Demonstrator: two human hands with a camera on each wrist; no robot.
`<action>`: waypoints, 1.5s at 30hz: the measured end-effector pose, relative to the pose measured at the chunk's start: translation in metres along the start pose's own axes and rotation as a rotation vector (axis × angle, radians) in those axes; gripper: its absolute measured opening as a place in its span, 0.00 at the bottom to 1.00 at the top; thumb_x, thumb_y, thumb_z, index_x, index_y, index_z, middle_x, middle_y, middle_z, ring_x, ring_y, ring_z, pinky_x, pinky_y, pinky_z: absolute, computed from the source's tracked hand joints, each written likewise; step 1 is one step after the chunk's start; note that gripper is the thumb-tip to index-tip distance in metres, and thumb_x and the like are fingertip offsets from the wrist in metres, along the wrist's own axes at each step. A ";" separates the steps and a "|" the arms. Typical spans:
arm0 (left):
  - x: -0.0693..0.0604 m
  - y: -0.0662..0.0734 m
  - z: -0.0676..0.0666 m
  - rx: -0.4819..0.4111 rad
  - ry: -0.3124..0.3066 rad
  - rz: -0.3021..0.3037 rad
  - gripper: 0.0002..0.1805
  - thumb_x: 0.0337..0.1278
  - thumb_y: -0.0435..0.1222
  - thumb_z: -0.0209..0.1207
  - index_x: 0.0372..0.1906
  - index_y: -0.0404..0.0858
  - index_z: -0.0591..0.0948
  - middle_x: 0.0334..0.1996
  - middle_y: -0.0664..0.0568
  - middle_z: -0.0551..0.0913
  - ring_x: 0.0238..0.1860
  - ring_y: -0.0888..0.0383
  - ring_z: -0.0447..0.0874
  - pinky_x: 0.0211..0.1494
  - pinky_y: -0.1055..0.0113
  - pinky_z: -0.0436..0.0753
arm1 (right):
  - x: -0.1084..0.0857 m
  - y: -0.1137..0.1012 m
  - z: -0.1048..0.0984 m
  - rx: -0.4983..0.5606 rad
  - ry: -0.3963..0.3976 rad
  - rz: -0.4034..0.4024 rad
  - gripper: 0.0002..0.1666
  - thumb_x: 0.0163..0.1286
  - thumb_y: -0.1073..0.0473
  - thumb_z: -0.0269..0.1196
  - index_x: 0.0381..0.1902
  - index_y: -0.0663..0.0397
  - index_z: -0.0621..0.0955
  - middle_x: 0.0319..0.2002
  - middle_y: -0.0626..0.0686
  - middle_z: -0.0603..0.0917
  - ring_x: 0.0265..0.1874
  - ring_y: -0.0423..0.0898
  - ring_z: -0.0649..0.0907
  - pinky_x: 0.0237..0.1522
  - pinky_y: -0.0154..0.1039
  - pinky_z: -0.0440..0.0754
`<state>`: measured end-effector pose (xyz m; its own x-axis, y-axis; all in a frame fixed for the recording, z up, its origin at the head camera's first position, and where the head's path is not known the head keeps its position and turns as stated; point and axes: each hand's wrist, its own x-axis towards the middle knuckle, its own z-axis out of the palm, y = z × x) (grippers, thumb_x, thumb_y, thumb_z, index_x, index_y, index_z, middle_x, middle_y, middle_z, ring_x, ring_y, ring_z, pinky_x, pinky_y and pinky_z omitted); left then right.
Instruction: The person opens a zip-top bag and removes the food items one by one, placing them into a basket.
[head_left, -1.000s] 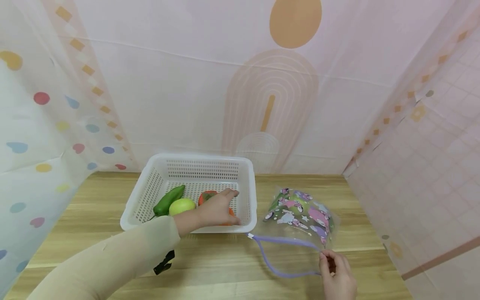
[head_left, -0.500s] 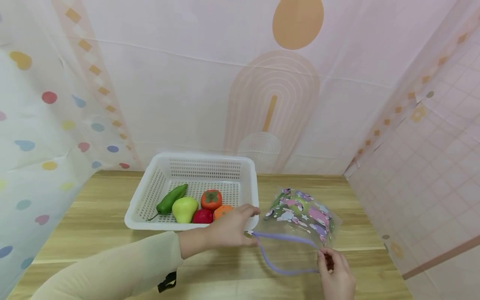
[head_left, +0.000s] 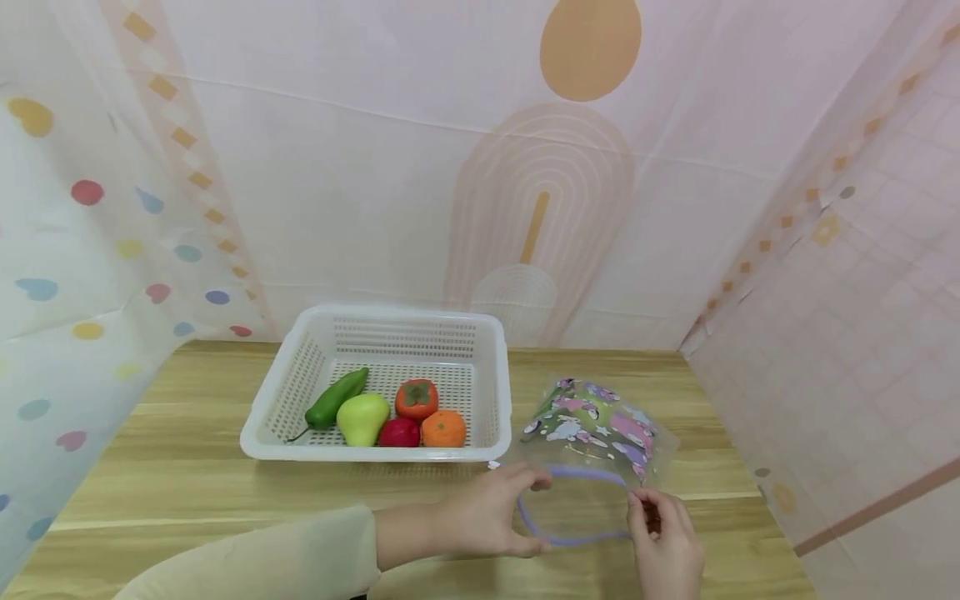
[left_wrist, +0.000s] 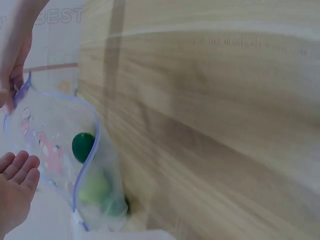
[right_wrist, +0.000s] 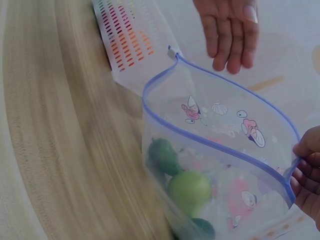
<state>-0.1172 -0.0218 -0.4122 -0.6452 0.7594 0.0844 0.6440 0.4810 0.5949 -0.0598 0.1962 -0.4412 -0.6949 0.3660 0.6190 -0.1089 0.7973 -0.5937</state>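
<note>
A clear printed zip bag (head_left: 592,433) lies right of the basket, its purple-edged mouth spread toward the front. Green items (right_wrist: 190,192) show through its side in the right wrist view. The right hand (head_left: 667,542) pinches the right corner of the mouth. At the mouth's left side is the left hand (head_left: 487,512), fingers extended and thumb apart, holding nothing; the left wrist view shows its fingers (left_wrist: 22,170) beside the bag. Whether it touches the rim I cannot tell.
A white basket (head_left: 405,315) stands left of the bag, holding a green pepper (head_left: 337,400), a green pear (head_left: 363,418), a persimmon (head_left: 417,399), a red fruit (head_left: 399,432) and an orange (head_left: 444,429). Patterned cloth (head_left: 360,192) hangs behind the table.
The left hand has moved from over the basket, empty, to the front right, beside the bag's mouth. The right hand keeps its pinch on the corner.
</note>
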 end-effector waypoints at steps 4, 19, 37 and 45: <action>-0.001 -0.001 0.011 0.016 0.027 0.024 0.33 0.47 0.52 0.65 0.57 0.39 0.72 0.51 0.55 0.77 0.53 0.61 0.75 0.55 0.70 0.75 | 0.000 -0.003 0.001 0.011 -0.003 -0.021 0.08 0.48 0.75 0.68 0.25 0.62 0.81 0.23 0.49 0.78 0.21 0.31 0.72 0.20 0.19 0.70; 0.019 0.000 0.042 -0.150 0.093 -0.039 0.28 0.51 0.50 0.62 0.53 0.36 0.75 0.48 0.52 0.79 0.49 0.62 0.76 0.51 0.72 0.76 | 0.003 -0.014 0.001 0.063 -0.013 -0.045 0.09 0.48 0.76 0.68 0.26 0.61 0.81 0.24 0.49 0.78 0.21 0.32 0.73 0.21 0.19 0.71; 0.056 -0.006 0.065 -0.176 0.403 -0.121 0.28 0.46 0.41 0.66 0.54 0.37 0.72 0.46 0.47 0.80 0.44 0.54 0.81 0.51 0.67 0.78 | -0.002 -0.017 0.005 0.103 0.005 -0.112 0.13 0.43 0.79 0.69 0.25 0.61 0.81 0.23 0.48 0.77 0.20 0.32 0.73 0.20 0.19 0.72; 0.071 -0.011 0.062 -0.160 0.467 -0.199 0.24 0.43 0.43 0.68 0.42 0.36 0.72 0.36 0.54 0.73 0.38 0.60 0.74 0.44 0.70 0.78 | -0.004 -0.017 0.008 0.136 0.003 -0.150 0.14 0.41 0.79 0.69 0.25 0.61 0.80 0.23 0.47 0.77 0.20 0.32 0.73 0.19 0.19 0.71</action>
<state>-0.1441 0.0541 -0.4624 -0.8865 0.3666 0.2824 0.4429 0.4954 0.7473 -0.0610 0.1775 -0.4376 -0.6615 0.2499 0.7070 -0.3059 0.7709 -0.5587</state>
